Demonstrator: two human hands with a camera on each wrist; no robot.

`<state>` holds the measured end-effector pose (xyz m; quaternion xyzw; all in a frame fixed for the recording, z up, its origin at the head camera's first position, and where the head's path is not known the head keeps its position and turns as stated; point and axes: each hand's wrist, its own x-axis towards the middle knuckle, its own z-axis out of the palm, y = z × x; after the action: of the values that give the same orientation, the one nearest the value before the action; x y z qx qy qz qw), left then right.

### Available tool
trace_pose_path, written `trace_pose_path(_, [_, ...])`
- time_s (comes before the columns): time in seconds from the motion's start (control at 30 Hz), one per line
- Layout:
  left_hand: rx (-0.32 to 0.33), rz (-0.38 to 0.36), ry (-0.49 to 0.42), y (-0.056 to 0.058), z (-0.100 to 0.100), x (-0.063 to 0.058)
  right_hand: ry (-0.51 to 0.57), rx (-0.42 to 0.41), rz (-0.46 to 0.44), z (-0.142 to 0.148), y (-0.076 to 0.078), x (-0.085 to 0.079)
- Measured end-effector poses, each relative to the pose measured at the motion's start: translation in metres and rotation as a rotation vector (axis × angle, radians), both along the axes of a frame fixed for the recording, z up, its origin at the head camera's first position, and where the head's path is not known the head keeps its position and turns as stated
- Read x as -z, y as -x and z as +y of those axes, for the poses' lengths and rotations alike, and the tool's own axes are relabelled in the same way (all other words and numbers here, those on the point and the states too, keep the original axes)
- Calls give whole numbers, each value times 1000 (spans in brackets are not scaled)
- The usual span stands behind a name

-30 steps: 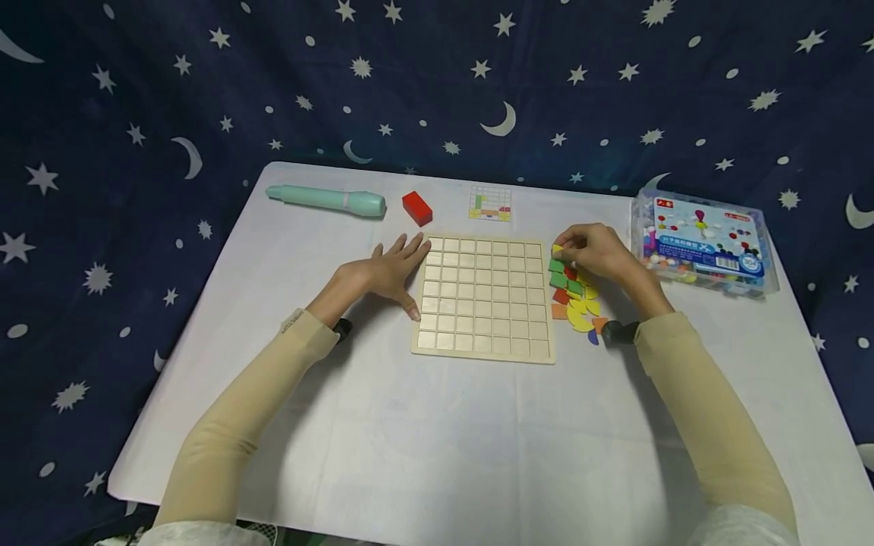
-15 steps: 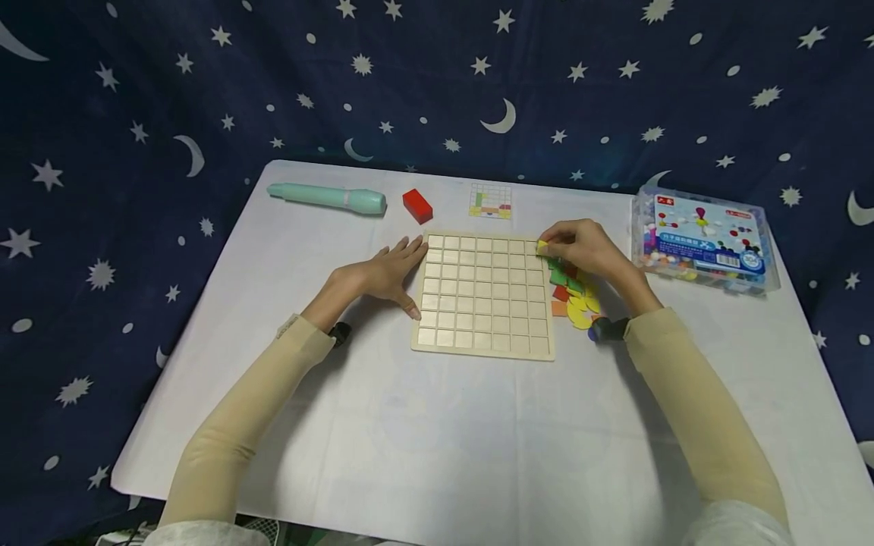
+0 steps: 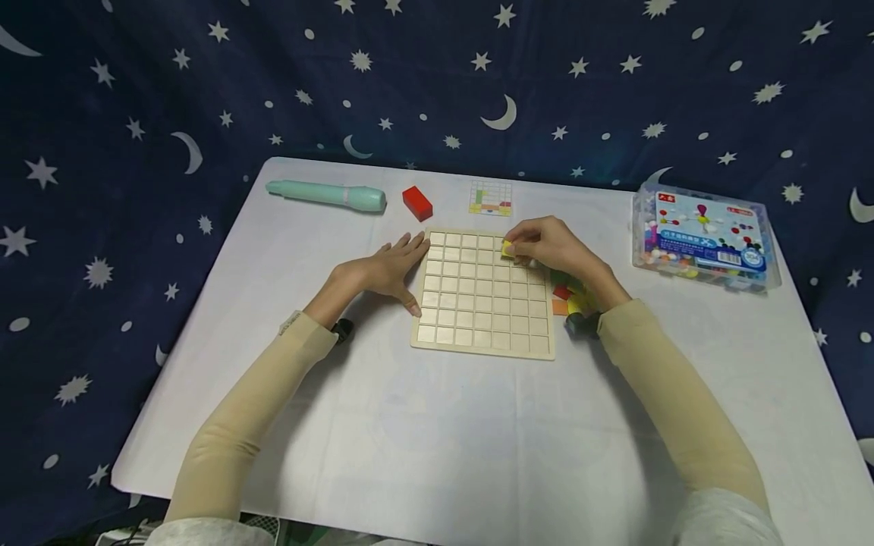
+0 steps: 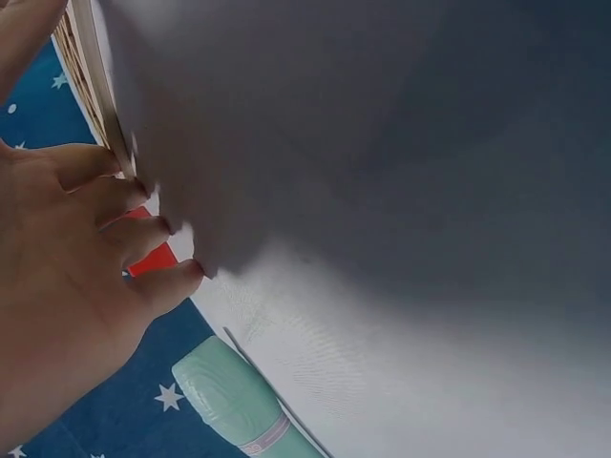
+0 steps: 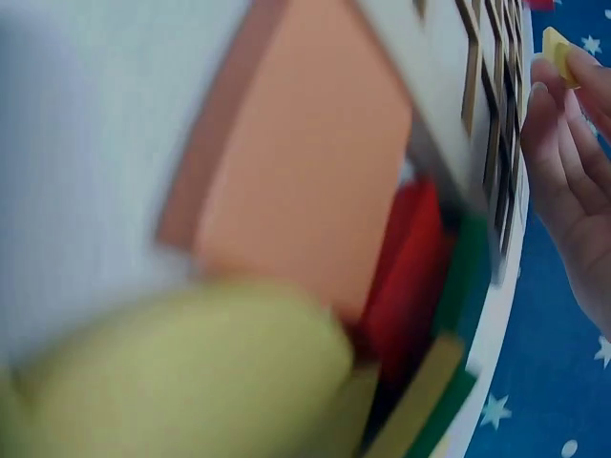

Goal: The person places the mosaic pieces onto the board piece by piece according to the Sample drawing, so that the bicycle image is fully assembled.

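A square wooden board point(image 3: 482, 311) with a grid of shallow cells lies on the white table. My left hand point(image 3: 389, 273) rests at its left edge, fingers spread, thumb and fingertips at the rim. Between thumb and fingers, my right hand point(image 3: 549, 244) pinches a small yellow tile point(image 3: 507, 249) over the upper right part of the board. The right wrist view also shows the yellow tile point(image 5: 558, 55) in the fingertips. Beside the board's right edge lies a pile of flat tiles, among them an orange tile point(image 3: 560, 307) and a red tile point(image 3: 562, 292), partly hidden by my right arm.
Behind the board lies a small pattern card point(image 3: 490, 199) with a coloured grid. A red block point(image 3: 417, 203) and a mint-green tube-shaped object point(image 3: 328, 194) lie at the back left. A clear plastic box point(image 3: 706, 239) with a printed label stands at the back right.
My right hand has carried the yellow tile leftward from the pile, across the board's right edge and over its upper cells. The left hand has stayed at the left edge.
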<state>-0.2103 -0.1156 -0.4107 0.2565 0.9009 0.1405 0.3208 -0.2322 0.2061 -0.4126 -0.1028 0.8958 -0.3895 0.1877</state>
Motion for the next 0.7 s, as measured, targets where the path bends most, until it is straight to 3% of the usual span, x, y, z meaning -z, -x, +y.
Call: trace_pose_path(0.7, [-8,4,92,1,10,-10,103,-150,-60,-44,-2,6])
